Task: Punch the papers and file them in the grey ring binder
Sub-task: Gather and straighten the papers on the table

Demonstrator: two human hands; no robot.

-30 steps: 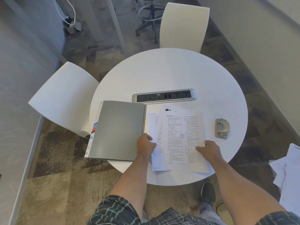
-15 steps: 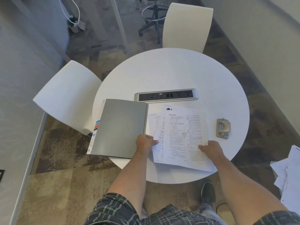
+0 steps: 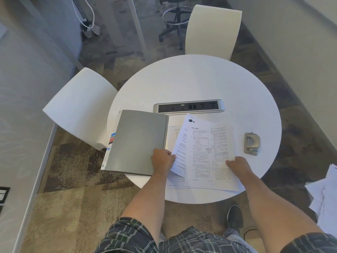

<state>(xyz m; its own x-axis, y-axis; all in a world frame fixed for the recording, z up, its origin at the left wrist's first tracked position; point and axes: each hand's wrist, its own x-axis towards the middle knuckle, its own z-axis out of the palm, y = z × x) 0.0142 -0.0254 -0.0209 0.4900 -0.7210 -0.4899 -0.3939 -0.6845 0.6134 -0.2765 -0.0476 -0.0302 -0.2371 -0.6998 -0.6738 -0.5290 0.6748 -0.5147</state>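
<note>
The grey ring binder (image 3: 138, 141) lies closed on the left part of the round white table (image 3: 200, 79), overhanging its edge. Right of it lie several printed papers (image 3: 207, 152), fanned and overlapping. My left hand (image 3: 162, 159) grips the papers' left edge, beside the binder's lower right corner. Pinching the top sheet's right side is my right hand (image 3: 237, 164). A grey metal hole punch (image 3: 252, 143) sits on the table to the right of the papers, apart from both hands.
A silver power and socket strip (image 3: 188, 106) is set into the table behind the binder. White chairs stand at the left (image 3: 80, 106) and at the back (image 3: 212, 31). More loose papers (image 3: 326, 194) lie at the right edge. An office stool (image 3: 175, 17) stands farther back.
The top sheets have shifted and fanned a little under both hands. The binder and the punch have stayed in place; the camera view has moved slightly.
</note>
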